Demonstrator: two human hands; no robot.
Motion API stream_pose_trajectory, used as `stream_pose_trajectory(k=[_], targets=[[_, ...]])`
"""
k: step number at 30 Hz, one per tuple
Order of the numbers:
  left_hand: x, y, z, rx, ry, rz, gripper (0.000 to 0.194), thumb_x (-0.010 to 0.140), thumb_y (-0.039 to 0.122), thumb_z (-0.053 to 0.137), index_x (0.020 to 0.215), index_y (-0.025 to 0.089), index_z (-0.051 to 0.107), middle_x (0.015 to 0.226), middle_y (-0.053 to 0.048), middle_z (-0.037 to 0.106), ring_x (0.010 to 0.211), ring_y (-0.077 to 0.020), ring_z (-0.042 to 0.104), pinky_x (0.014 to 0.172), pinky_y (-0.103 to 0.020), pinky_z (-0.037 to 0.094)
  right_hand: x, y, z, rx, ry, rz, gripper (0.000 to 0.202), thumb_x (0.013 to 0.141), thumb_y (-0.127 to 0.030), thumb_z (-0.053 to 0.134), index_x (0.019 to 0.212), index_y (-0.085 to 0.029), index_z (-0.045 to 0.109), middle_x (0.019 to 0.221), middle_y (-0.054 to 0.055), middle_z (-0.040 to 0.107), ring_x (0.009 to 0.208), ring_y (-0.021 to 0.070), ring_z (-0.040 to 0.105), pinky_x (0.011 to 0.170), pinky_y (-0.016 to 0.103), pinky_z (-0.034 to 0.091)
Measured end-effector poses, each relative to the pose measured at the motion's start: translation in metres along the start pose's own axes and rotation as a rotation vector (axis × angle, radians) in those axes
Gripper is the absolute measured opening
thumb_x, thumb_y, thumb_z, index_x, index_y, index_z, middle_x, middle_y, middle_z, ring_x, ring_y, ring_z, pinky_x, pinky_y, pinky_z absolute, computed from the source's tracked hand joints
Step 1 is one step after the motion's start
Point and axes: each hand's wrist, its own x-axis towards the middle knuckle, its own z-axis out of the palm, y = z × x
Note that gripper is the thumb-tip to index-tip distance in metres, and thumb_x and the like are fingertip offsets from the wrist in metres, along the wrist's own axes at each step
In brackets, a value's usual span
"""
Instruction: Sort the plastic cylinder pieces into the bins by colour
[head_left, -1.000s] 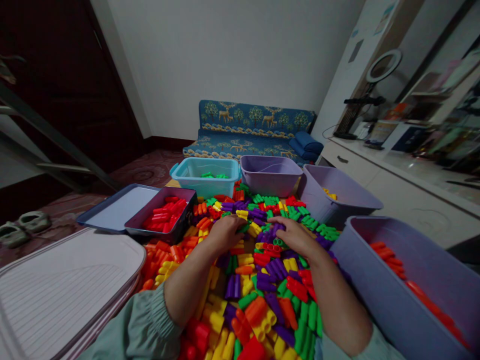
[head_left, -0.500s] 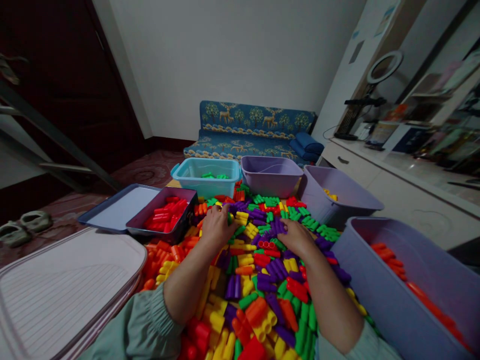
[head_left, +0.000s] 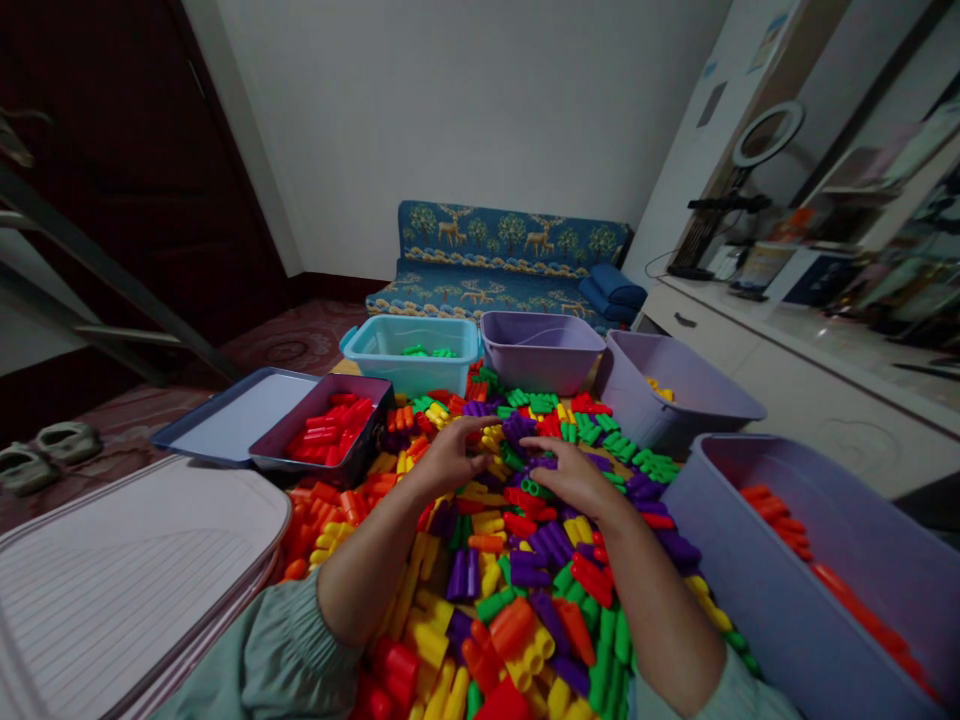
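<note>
my left hand [head_left: 450, 460] and right hand [head_left: 576, 478]: fingers parted, nothing gripped | blue tub [head_left: 427, 378], upper centre: few green blocks [head_left: 429, 352] in | left: many loose blocks [head_left: 514, 628], lower centre

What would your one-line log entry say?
left hand: open, at coloured pieces | right hand: open, at them | turquoise bin: green pieces inside

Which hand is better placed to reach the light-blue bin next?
Probably the left hand: it is nearer the light-blue bin; the right hand is farther right, among the coloured pieces.
</note>
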Motion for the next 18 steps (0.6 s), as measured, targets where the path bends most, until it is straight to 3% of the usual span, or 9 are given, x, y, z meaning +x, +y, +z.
stream_pose_trajectory(k=[4,7,10,12,15,18], targets=[[-0.001,0.002,0.004,-0.202,-0.065,0.030,0.062,0.069,0.009,0.058,0.131,0.019,0.053,0.134,-0.010,0.053,0.123,-0.0239,0.050,0.090,-0.032,0.050,0.000,-0.004,0.003,0.093,-0.020,-0.056,0.055,0.064,-0.007,0.057,0.118,-0.017,0.063,0.123,0.008,0.064,0.114,0.0210,0.059,0.102,0.037,0.041],[0.000,0.009,0.001,-0.185,-0.064,0.072,0.056,0.072,0.012,0.058,0.128,0.018,0.056,0.132,-0.011,0.055,0.120,-0.0236,0.052,0.091,-0.032,0.049,0.001,-0.003,0.004,0.110,-0.034,-0.045,0.053,0.065,-0.009,0.057,0.118,-0.016,0.062,0.119,0.008,0.066,0.105,0.0207,0.063,0.094,0.035,0.047],[0.000,0.019,-0.010,0.067,0.090,0.075,0.043,0.074,0.017,0.059,0.117,0.017,0.063,0.119,-0.010,0.063,0.110,-0.0221,0.058,0.093,-0.033,0.046,0.004,0.000,0.003,-0.042,0.077,-0.009,0.039,0.069,-0.013,0.057,0.107,-0.015,0.068,0.105,0.008,0.071,0.095,0.0204,0.066,0.089,0.033,0.049],[-0.001,0.026,-0.019,0.342,0.170,-0.028,0.030,0.076,0.023,0.058,0.104,0.019,0.070,0.105,-0.009,0.067,0.099,-0.0231,0.062,0.086,-0.033,0.047,0.004,0.002,0.002,-0.177,0.151,-0.007,0.029,0.073,-0.016,0.056,0.098,-0.017,0.071,0.099,0.006,0.073,0.094,0.0207,0.066,0.089,0.033,0.049],[-0.005,0.035,-0.031,0.651,0.050,-0.234,0.027,0.077,0.042,0.059,0.086,0.021,0.072,0.087,-0.008,0.070,0.083,-0.0247,0.065,0.071,-0.032,0.047,0.003,0.003,0.004,-0.319,0.124,-0.016,0.028,0.075,-0.018,0.055,0.098,-0.020,0.072,0.100,0.005,0.073,0.097,0.0210,0.066,0.090,0.032,0.048],[-0.010,0.041,-0.035,0.731,-0.095,-0.290,0.038,0.070,0.053,0.065,0.092,0.022,0.071,0.089,-0.008,0.071,0.083,-0.0253,0.066,0.066,-0.029,0.045,0.000,0.000,0.007,-0.408,0.042,-0.032,0.036,0.075,-0.018,0.057,0.109,-0.020,0.070,0.110,0.007,0.071,0.105,0.0220,0.064,0.095,0.032,0.045]])
